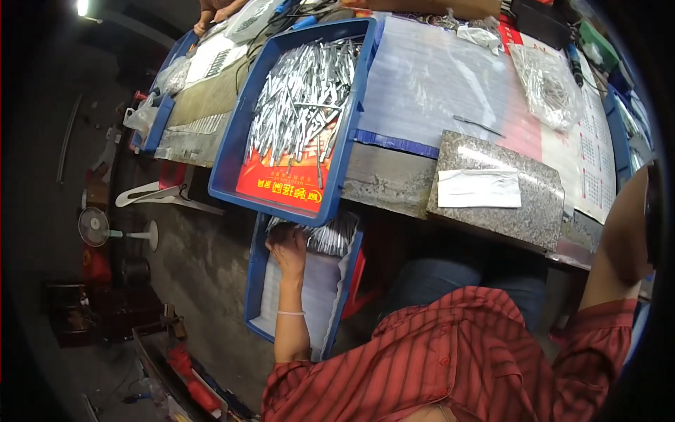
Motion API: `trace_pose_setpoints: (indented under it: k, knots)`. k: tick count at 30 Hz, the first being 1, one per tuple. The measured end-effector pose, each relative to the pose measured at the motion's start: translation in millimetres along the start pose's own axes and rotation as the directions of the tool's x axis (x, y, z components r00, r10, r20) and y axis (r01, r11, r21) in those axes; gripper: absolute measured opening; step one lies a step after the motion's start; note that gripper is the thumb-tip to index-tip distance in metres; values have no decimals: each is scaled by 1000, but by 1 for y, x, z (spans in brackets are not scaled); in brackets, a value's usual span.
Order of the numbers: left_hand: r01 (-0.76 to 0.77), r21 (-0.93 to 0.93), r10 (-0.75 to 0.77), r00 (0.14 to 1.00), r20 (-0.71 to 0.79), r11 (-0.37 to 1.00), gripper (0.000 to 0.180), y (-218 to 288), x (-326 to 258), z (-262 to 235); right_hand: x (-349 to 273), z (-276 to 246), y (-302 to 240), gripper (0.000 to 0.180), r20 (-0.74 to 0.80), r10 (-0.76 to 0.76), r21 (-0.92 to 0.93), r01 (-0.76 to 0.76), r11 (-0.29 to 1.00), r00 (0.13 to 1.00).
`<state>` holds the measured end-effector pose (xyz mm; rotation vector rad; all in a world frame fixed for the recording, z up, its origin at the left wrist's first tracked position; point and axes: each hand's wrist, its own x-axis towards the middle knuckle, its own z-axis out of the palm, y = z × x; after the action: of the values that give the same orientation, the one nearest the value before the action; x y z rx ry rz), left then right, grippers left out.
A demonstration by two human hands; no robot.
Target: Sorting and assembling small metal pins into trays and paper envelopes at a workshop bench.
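My left hand reaches down into the lower blue tray, just beneath the near edge of the upper tray. It is at a heap of thin, shiny metal pieces; its fingertips are in shadow, so whether they grip a piece cannot be made out. Above it, the upper blue tray juts past the table edge, holding a pile of slim silvery metal rods on a red printed sheet. My right forearm rises at the right rim, and the hand is out of the picture.
A speckled stone slab with a folded white paper lies at the table's near edge. One thin rod rests behind it. Farther right is a clear plastic bag. Another person's hand shows far left. A fan stands on the left.
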<state>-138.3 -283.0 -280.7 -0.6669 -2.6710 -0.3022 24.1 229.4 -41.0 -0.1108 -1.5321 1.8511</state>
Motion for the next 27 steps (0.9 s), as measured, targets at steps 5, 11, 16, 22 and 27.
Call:
trace_pose_setpoints:
  k: [5, 11, 16, 22, 27]
  knots:
    - [-64, 93, 66, 998, -24, 994, 17, -12, 4, 14, 22, -3, 4, 30, 53, 9, -21, -7, 1000, 999]
    - [-33, -5, 33, 997, 67, 999, 18, -11, -3, 9, 33, -9, 2, 29, 71, 17, -73, -12, 997, 997]
    - [11, -43, -8, 998, 62, 999, 14, 27, 6, -24, 50, -15, 0, 29, 97, 2, -108, 9, 994, 995]
    - [-160, -372, 183, 983, 27, 914, 13, 126, -5, -102, 46, -34, -8, 29, 58, 17, -165, -7, 986, 998]
    - [-243, -743, 311, 949, -48, 624, 21, 224, 65, -138, 52, -51, -26, 29, 47, -6, -206, 15, 978, 999]
